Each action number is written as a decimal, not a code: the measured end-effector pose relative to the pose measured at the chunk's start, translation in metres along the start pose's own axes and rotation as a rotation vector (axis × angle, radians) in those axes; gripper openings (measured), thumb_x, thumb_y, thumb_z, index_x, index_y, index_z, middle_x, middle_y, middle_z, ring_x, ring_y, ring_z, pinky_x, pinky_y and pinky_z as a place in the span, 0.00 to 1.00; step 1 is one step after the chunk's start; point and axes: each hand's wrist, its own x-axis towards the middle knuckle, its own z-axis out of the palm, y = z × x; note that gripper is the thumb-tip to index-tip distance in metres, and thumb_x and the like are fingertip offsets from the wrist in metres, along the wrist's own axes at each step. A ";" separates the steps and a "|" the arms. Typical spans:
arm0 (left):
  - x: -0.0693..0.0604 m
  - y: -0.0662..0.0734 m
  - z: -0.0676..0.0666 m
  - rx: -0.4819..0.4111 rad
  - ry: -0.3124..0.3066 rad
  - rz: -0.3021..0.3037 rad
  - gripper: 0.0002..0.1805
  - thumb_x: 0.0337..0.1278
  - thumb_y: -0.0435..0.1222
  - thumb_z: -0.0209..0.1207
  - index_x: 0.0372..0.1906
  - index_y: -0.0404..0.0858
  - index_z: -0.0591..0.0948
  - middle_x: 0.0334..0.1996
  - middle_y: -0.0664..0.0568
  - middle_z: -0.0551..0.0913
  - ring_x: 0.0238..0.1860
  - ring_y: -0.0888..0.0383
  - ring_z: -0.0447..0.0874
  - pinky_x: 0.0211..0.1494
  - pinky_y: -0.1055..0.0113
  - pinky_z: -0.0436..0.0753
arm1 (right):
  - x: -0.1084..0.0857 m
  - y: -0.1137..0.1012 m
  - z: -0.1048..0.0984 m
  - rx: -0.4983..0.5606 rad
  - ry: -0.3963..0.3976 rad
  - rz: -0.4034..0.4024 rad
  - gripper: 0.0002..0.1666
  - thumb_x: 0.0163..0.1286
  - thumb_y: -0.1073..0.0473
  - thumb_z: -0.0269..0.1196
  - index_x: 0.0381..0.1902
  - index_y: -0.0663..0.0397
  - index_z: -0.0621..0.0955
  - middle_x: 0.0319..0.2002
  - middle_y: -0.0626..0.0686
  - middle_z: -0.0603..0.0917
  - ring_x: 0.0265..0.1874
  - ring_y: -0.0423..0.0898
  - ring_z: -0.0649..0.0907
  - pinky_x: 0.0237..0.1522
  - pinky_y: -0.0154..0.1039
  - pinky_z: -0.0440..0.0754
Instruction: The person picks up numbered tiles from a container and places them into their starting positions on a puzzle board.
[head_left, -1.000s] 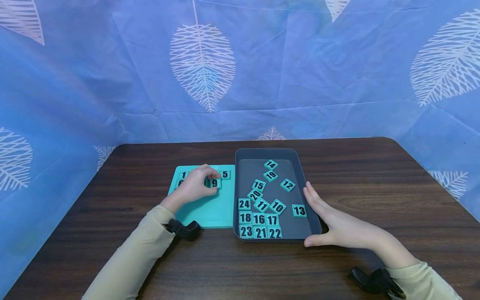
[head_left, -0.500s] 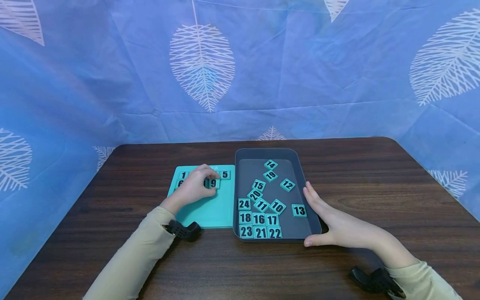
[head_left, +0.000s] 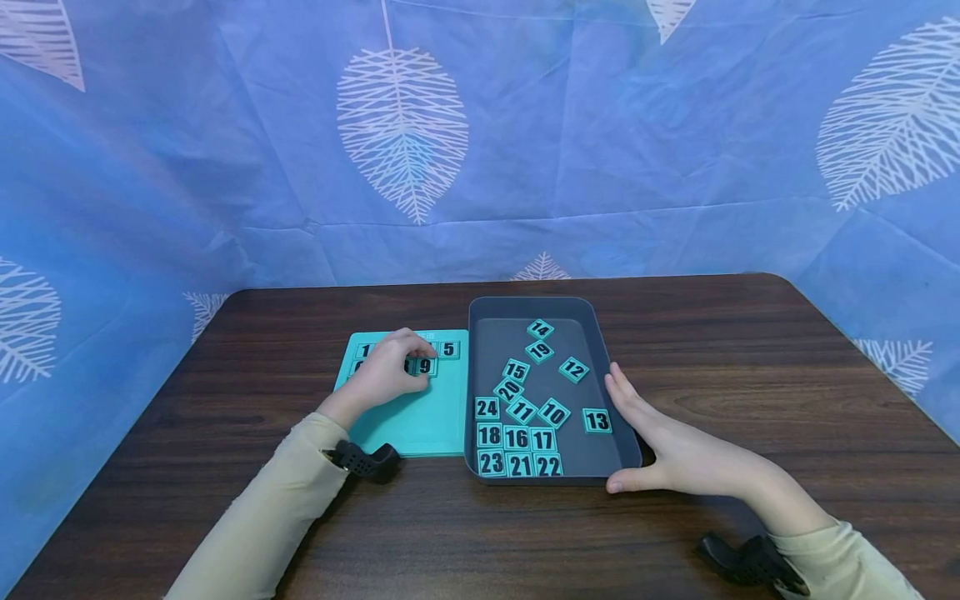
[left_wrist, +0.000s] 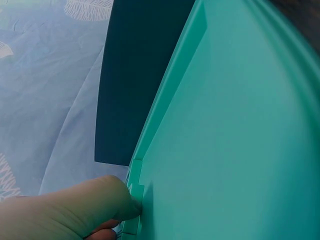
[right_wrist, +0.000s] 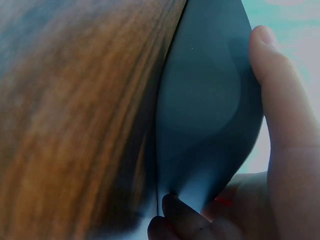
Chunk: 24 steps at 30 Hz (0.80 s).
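On the teal board [head_left: 420, 425] my left hand [head_left: 386, 371] holds a teal number tile marked 9 [head_left: 426, 367] between thumb and index finger, in the second row. In the left wrist view the thumb [left_wrist: 115, 197] presses against the tile's edge. Tiles 1 [head_left: 365, 351] and 5 [head_left: 448, 350] show in the top row; the hand covers those between. My right hand [head_left: 675, 450] rests around the near right corner of the dark grey tray [head_left: 600, 462], fingers extended along its side wall, thumb at the front edge.
Loose number tiles lie in the tray, including 14 [head_left: 540, 327], 12 [head_left: 573, 370], 10 [head_left: 553, 413] and 13 [head_left: 597, 421]. Rows of tiles such as 16 [head_left: 516, 437] sit at its near left. The tray adjoins the board on the brown wooden table [head_left: 750, 367].
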 end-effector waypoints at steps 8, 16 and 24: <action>0.000 0.000 -0.001 -0.006 -0.007 -0.002 0.13 0.51 0.30 0.65 0.45 0.37 0.82 0.41 0.50 0.76 0.42 0.53 0.74 0.46 0.58 0.76 | 0.001 0.001 0.000 0.006 0.000 0.004 0.67 0.58 0.37 0.66 0.76 0.51 0.35 0.74 0.51 0.26 0.71 0.64 0.47 0.56 0.62 0.68; 0.002 0.008 -0.016 -0.080 0.064 0.041 0.14 0.53 0.30 0.64 0.46 0.35 0.82 0.42 0.48 0.77 0.42 0.49 0.74 0.46 0.54 0.77 | 0.000 0.000 0.001 0.024 -0.005 0.005 0.67 0.59 0.39 0.67 0.76 0.51 0.34 0.74 0.54 0.26 0.71 0.65 0.46 0.57 0.63 0.67; 0.006 0.042 -0.030 -0.156 0.169 0.092 0.12 0.57 0.29 0.61 0.47 0.37 0.82 0.44 0.48 0.78 0.45 0.46 0.76 0.51 0.51 0.77 | 0.001 0.000 0.000 0.021 -0.005 0.014 0.68 0.58 0.38 0.67 0.76 0.52 0.35 0.74 0.56 0.27 0.71 0.64 0.46 0.57 0.62 0.68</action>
